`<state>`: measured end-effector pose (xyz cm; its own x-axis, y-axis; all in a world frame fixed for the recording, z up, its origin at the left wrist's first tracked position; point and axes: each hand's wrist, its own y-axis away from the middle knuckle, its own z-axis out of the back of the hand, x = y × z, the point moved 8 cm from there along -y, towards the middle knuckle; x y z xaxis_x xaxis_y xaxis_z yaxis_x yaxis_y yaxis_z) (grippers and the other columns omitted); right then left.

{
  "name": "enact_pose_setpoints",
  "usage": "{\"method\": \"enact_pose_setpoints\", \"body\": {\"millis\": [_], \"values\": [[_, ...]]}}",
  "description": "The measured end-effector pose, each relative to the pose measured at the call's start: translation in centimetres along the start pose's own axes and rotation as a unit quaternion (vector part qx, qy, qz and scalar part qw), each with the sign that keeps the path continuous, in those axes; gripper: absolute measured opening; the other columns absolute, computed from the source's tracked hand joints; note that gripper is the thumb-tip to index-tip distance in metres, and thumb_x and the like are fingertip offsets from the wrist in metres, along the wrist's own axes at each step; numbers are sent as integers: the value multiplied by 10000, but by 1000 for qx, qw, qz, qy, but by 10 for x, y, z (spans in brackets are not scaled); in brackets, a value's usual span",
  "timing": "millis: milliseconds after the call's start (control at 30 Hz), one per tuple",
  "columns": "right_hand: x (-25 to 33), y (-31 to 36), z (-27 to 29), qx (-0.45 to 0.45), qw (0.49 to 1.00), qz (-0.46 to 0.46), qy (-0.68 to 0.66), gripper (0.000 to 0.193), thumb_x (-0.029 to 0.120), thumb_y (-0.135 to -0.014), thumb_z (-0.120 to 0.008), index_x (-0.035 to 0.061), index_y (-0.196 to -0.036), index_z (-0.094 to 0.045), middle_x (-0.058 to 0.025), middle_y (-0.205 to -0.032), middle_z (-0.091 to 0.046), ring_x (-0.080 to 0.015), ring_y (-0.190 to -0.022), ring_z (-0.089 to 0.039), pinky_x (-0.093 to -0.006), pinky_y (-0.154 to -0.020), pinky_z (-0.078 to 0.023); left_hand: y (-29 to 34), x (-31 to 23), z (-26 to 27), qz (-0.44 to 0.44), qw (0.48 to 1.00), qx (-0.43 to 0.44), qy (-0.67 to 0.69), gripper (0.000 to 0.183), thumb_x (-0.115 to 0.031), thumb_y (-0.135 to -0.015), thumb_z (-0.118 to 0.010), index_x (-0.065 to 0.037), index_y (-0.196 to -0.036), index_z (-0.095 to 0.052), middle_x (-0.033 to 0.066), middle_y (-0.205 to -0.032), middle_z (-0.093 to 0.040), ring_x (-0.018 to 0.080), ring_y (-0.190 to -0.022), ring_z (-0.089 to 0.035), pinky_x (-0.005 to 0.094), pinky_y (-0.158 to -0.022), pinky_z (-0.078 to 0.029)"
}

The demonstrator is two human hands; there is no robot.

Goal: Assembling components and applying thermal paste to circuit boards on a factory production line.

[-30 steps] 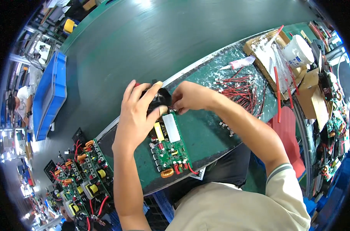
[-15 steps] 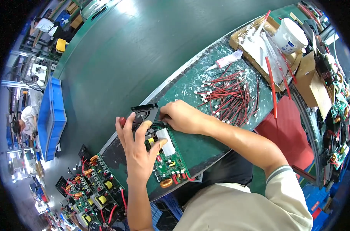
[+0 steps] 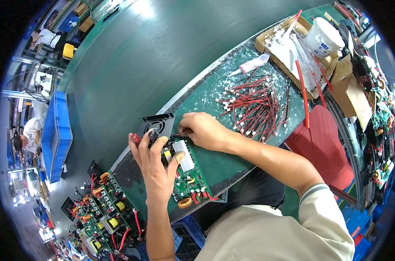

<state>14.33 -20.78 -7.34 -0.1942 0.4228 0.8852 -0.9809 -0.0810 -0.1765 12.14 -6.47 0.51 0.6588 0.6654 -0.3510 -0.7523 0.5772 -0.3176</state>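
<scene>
My left hand (image 3: pixel 157 170) stands part-open, fingers spread at the dark metal fan panel (image 3: pixel 165 123); I cannot tell whether it grips. The green rectangular circuit board (image 3: pixel 192 175) lies between both hands, near end by the green-topped bench's (image 3: pixel 225 164) edge. My right hand (image 3: pixel 206 131) curls at its far end, contents hidden; bare benchtop lies rightward.

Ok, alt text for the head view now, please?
A bare left hand spreads over a green rectangular circuit board, beside a dark panel with a round fan grille; the bare right hand curls at the board's far end, any hold hidden. Farther right on the green worktable lies a pile of thin red-and-black wires with white connectors.
</scene>
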Motion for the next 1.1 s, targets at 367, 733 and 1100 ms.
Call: {"method": "enact_pose_setpoints", "body": {"millis": [367, 733, 1100], "values": [[5, 2, -2, 34, 998, 40, 45, 91, 33, -818, -648, 13, -888, -704, -170, -906, -658, -390, -876, -644, -461, -778, -527, 1, -2, -1, 10, 1000, 1, -7, 591, -132, -754, -834, -112, -1264, -535, 183, -1394, -443, 511, -1420, -245, 601, -1125, -280], [-5, -24, -9, 84, 987, -10, 136, 173, 76, -737, -715, -50, -855, -703, -269, -949, -695, -416, -944, -686, -453, -819, -572, -2, -5, 0, 6, 1000, -7, -3, 591, -127, -750, -833, -105, -1261, -536, 178, -1388, -456, 510, -1414, -257, 596, -1131, -277], [-9, -3, 190, -96, 882, -60, 457, 456, 13, -807, -616, 44, -1262, -601, -117, -1252, -630, -318, -1255, -538, -437, -1062, -448, -8, -7, 42, 36, 994, -105, -8, 818, -121, -798, -810, -57, -1487, -375, 165, -1573, -329, 385, -1480, -263, 500, -1185, -247]]}}
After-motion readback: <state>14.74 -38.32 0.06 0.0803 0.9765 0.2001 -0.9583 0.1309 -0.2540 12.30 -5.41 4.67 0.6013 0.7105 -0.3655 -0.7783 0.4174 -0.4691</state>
